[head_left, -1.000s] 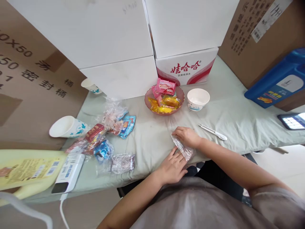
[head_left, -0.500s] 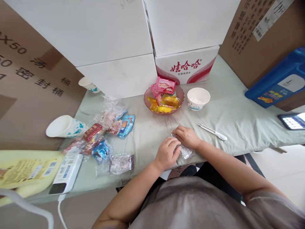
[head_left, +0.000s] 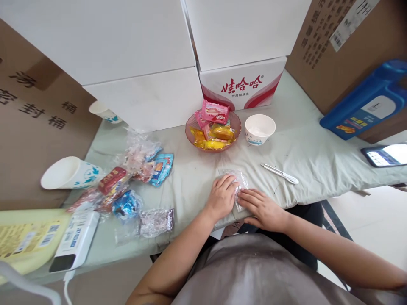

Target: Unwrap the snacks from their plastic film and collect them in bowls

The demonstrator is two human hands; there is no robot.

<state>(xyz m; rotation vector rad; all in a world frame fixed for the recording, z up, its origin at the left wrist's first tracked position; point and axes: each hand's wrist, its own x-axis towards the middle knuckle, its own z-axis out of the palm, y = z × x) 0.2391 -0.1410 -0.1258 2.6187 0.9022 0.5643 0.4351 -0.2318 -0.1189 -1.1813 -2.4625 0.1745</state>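
Item: clear plastic wrapper, crinkly film, flat on the grey-green cloth, near table's front edge, between both hands.
Contents: can't tell if anything's inside; film glints, looks near-empty.
Handling (est.): v. light, soft, no stiffness; prob. slippery and noisy; folds or tears easily, not fragile otherwise. Will shift on the cloth unless pinned.
Where to grip (est.): pinch an edge or corner w/ fingertips; far edge is free, sticks out past the fingers.
L hand: palm down, fingers curled, tips pressing on wrapper's left side. Not closed round it, more pinning than holding.
R hand: flat, fingers stretched out, tips touching wrapper's lower right edge. Open, grips nothing.
Wrapper vs hands: under L fingertips, just ahead of R fingertips; hands close together, almost meeting over it.
Nearby: white pen-like tool to the right, apart from R hand. Pink dish of snacks and paper bowl farther back. Loose snack packets well off to the left.
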